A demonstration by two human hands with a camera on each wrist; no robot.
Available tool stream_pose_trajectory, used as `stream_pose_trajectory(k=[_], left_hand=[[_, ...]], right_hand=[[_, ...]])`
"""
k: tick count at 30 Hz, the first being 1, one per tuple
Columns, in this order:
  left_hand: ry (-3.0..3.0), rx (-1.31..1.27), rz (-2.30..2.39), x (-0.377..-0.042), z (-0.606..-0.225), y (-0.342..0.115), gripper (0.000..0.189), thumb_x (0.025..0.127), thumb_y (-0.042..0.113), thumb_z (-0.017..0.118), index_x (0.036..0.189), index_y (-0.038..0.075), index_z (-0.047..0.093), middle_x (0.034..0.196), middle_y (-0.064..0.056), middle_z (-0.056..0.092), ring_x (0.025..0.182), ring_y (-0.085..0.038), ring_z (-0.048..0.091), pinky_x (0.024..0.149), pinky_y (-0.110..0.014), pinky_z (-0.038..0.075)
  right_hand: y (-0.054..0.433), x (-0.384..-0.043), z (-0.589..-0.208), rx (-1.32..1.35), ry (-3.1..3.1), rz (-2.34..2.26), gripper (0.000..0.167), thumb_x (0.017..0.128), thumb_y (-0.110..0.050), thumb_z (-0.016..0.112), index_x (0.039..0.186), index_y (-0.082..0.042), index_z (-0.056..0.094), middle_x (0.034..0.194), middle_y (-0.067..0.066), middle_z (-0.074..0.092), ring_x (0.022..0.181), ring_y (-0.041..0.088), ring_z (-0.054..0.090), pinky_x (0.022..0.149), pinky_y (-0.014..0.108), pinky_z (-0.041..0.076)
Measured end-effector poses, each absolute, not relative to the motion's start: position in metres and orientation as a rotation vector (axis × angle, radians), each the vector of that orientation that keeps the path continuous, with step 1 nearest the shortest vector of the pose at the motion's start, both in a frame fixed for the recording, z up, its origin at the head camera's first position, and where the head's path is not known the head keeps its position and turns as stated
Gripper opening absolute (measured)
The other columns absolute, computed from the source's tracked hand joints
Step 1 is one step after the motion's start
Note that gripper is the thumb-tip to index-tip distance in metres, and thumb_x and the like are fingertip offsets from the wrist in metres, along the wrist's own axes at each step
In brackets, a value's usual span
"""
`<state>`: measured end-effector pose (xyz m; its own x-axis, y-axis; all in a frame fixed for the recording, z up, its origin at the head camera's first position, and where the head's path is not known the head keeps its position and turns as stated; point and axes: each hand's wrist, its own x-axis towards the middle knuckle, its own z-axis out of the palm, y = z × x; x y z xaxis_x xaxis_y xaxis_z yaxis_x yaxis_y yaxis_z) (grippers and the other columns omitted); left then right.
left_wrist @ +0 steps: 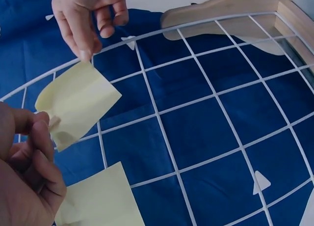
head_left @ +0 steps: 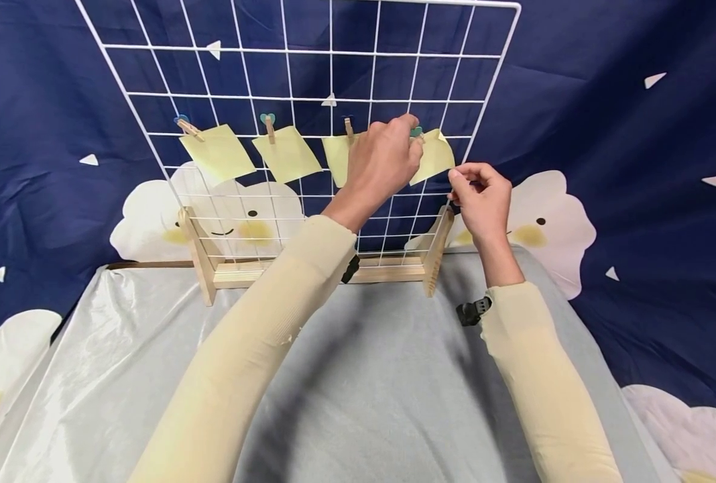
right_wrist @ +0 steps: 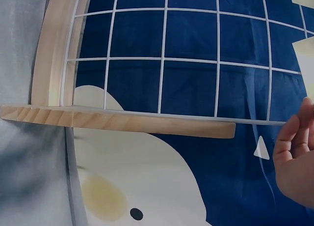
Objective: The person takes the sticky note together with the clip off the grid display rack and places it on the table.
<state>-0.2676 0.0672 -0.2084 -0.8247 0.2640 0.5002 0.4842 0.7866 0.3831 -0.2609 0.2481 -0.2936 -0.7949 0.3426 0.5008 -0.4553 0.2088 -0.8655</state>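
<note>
My left hand (head_left: 388,157) is at the upper edge of the rightmost yellow paper note (head_left: 435,161), pinching a small wooden clothespin (left_wrist: 54,123) with a teal heart (head_left: 416,131) on it. The clothespin's far side is hidden by the fingers. With thumb and fingertips, my right hand (head_left: 485,201) pinches that note's lower right corner. In the left wrist view the note (left_wrist: 81,100) lies against the white wire grid (left_wrist: 157,113), its edge curling. The right wrist view shows the right hand (right_wrist: 297,157) at the note's corner.
Three more yellow notes hang in a row to the left, including one at the far left (head_left: 219,154), each under a heart-topped clothespin. The grid stands on a wooden base (head_left: 237,274) at the back of a grey-covered table (head_left: 382,376). Behind hangs a dark blue patterned cloth (head_left: 635,221).
</note>
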Motion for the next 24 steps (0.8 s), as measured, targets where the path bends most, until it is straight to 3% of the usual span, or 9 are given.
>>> stream_pose_trajectory(k=[7, 11, 17, 24], left_hand=[[-2.508, -0.572, -0.701, -0.271, -0.211, 0.069, 0.025, 0.106, 0.021, 0.052, 0.122, 0.013, 0.069, 0.091, -0.001, 0.072, 0.070, -0.016, 0.061, 0.061, -0.032, 0.047], [-2.485, -0.553, -0.801, -0.274, -0.214, 0.068, 0.026, 0.105, 0.025, 0.057, 0.124, 0.014, 0.070, 0.089, 0.000, 0.072, 0.066, -0.013, 0.057, 0.058, -0.028, 0.043], [-2.423, -0.509, -1.032, -0.279, -0.218, 0.069, 0.026, 0.101, 0.027, 0.065, 0.123, 0.015, 0.073, 0.073, 0.003, 0.061, 0.059, -0.011, 0.051, 0.054, -0.024, 0.036], [-2.408, -0.486, -1.195, -0.281, -0.219, 0.070, 0.026, 0.100, 0.029, 0.068, 0.121, 0.014, 0.074, 0.070, 0.004, 0.057, 0.060, -0.011, 0.052, 0.055, -0.025, 0.036]], right_hand=[[0.247, -0.262, -0.291, 0.089, -1.882, 1.624, 0.016, 0.093, -0.005, 0.072, 0.100, 0.009, 0.069, 0.076, 0.000, 0.059, 0.057, 0.007, 0.060, 0.060, 0.018, 0.052], [0.247, -0.264, -0.292, 0.063, -1.883, 1.635, 0.008, 0.093, -0.004, 0.071, 0.096, 0.004, 0.071, 0.075, 0.000, 0.059, 0.056, 0.008, 0.060, 0.059, 0.018, 0.051], [0.246, -0.262, -0.291, 0.060, -1.890, 1.631, 0.011, 0.093, -0.007, 0.072, 0.095, 0.004, 0.071, 0.075, 0.000, 0.059, 0.057, 0.008, 0.060, 0.059, 0.018, 0.052], [0.247, -0.263, -0.292, 0.064, -1.881, 1.624, 0.005, 0.092, -0.008, 0.074, 0.088, -0.007, 0.073, 0.074, 0.000, 0.060, 0.056, 0.007, 0.060, 0.058, 0.018, 0.052]])
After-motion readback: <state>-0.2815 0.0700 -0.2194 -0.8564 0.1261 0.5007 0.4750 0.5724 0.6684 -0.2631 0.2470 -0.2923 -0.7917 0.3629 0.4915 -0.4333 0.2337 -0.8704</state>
